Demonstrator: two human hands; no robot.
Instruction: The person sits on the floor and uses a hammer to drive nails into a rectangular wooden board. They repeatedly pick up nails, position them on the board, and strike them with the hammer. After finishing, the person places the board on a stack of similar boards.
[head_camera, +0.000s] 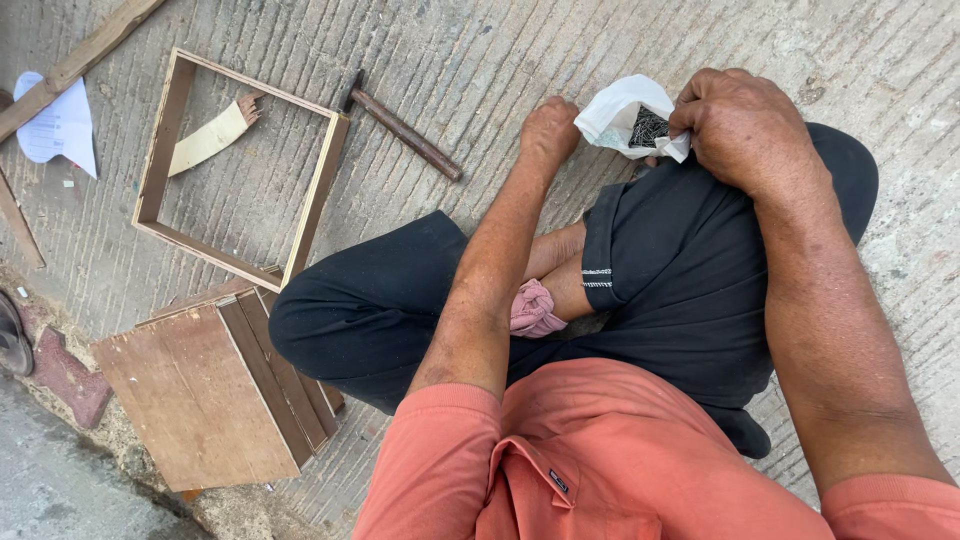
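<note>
Concrete floor carrying all items | open wooden frame toward floor's left edge | hammer beside frame | right hand, fingers pinching white bag of nails | left hand, fingers curled, gripping bag's left edge.

From my feed it's mostly grey: the floor is grey concrete with fine ridged lines all over. The bag is white, with dark, near-black nails showing inside. Shirt is salmon-orange, trousers black with a small white stitched mark, and there's a pink cloth between the legs. The frame is brown wood with pale edges, the boards are plain brown, the hammer rusty brown, and the paper white.
</note>
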